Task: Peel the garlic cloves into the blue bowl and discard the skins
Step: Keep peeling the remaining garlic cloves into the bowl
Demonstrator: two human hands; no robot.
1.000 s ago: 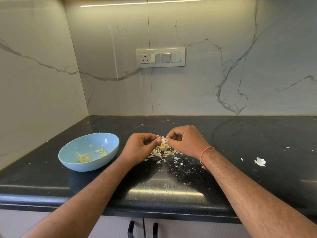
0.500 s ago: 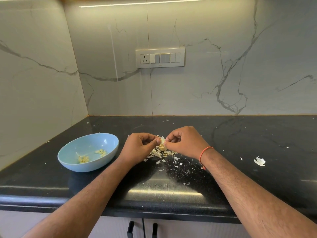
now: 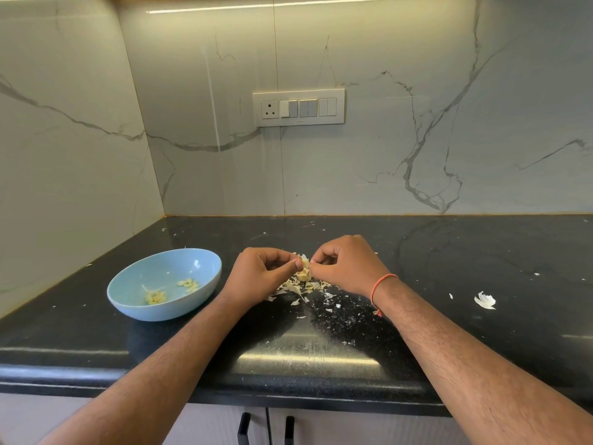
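Left hand point(image 3: 263, 273) and right hand point(image 3: 345, 266) each pinch the small pale papery-skinned garlic piece point(image 3: 303, 270) (light, brittle-skinned, likely slippery once bare), best gripped at its ends.

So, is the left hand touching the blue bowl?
Apart. The head view shows dark countertop between the left hand and the blue bowl.

Glossy black stone countertop point(image 3: 481, 252), papery skins point(image 3: 301, 289)
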